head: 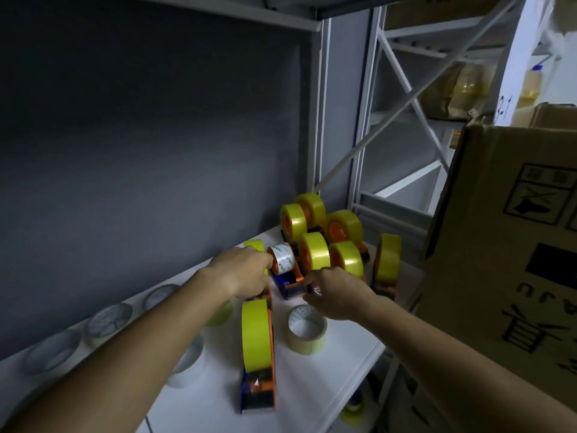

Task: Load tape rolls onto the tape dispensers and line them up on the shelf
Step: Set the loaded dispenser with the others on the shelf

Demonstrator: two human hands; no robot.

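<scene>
On the white shelf point(312, 385) stands a blue and orange dispenser point(290, 281) carrying a clear printed tape roll point(282, 257). My left hand point(243, 270) touches that roll from the left, fingers curled against its side. My right hand point(334, 292) pinches the dispenser's front end. Several dispensers loaded with yellow tape point(315, 254) crowd together behind it. Another loaded yellow dispenser point(257, 354) stands nearer the front edge. A loose beige tape roll point(307, 329) lies flat below my right hand.
Several clear tape rolls point(109, 318) lie flat along the shelf's left side, against the dark back wall. A large cardboard box point(512, 245) fills the right. White shelf uprights point(321, 120) rise behind the dispensers. More racking with bagged goods point(462, 89) stands at the back right.
</scene>
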